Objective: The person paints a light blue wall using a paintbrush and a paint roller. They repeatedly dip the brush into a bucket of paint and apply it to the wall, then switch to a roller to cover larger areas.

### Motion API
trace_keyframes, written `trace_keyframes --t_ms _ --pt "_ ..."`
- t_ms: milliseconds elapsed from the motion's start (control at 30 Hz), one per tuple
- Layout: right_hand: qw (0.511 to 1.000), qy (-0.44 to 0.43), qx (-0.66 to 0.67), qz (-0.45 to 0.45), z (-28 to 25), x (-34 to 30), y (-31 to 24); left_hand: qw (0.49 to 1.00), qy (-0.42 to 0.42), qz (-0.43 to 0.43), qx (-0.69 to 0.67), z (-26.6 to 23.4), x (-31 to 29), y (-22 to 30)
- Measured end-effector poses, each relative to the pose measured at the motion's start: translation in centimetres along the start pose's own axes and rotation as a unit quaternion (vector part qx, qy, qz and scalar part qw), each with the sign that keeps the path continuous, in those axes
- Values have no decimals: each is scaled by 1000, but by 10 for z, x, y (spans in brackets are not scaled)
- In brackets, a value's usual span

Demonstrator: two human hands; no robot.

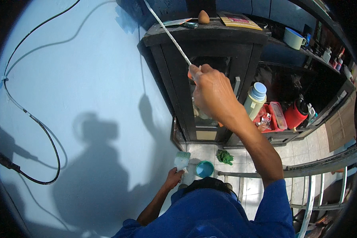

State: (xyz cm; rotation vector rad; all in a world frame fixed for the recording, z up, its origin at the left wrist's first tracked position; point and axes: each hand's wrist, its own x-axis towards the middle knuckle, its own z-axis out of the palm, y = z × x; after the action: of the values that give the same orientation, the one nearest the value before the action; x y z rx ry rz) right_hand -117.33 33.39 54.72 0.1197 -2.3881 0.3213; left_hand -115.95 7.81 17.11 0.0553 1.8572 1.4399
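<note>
My right hand [214, 89] is raised in front of a black cabinet and closed round the orange handle [191, 75] of what looks like a paint roller. Its thin white rod [168, 33] slants up and left, and the far end lies outside the picture. Low by the wall, my left hand [173, 177] grips a wide paintbrush [182, 159] by its handle, pale blue paint on its bristles. Just right of the brush, a small blue tub [204, 169] with blue paint stands below, partly hidden by my head or body.
A light blue wall [107, 75] with a hanging black cable [39, 122] fills the left. The black cabinet [210, 47] holds a thermos [255, 101], a red flask [297, 115] and a mug [294, 39]. A green cloth [225, 157] lies on floor tiles. Metal rails [321, 168] stand right.
</note>
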Motion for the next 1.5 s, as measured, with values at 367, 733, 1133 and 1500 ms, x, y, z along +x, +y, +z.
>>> trace_keyframes --t_ms 367,733,1133,1500 --pt "993 -106 32 34 -54 -86 -56 999 29 -4 22 -6 -7 0" --pt "992 -121 14 -12 -64 -108 -57 1000 14 -19 -7 3 0 28" --pt "985 -167 -6 -39 -76 -103 -58 999 -18 -9 -39 3 10 15" --pt "985 -159 -21 -60 -70 -125 -54 1000 -11 -9 -13 5 15 20"
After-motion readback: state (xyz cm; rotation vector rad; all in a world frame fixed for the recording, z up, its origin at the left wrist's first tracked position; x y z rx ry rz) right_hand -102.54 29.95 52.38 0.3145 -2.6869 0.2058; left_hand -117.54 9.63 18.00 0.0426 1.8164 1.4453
